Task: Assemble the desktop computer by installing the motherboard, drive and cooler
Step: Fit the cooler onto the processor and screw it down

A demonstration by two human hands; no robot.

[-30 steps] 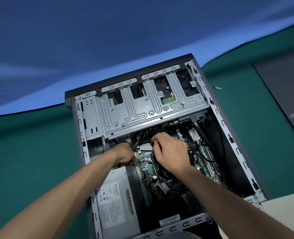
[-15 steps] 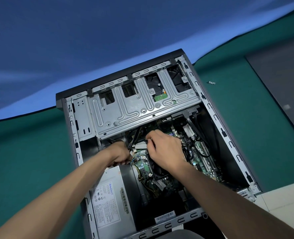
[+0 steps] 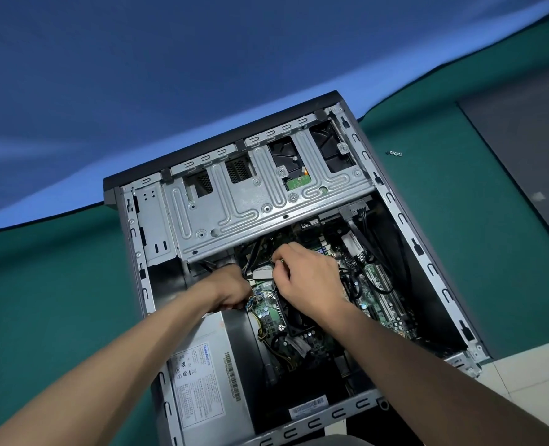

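Head view: right hand (image 3: 308,281) fingers (image 3: 283,257) pinched on a small connector among thin dark cables (image 3: 353,286), just under the edge of the grey stamped-steel drive cage (image 3: 260,201). Left hand (image 3: 233,289) curled beside them; whether gripping anything, cannot tell. Below the fingers, green motherboard (image 3: 379,304) seated in the open grey steel tower case (image 3: 427,255); silver power supply box (image 3: 202,375) nearer. Probably cabling after the board fit. Next: line up the plug squarely and press home without bending pins.
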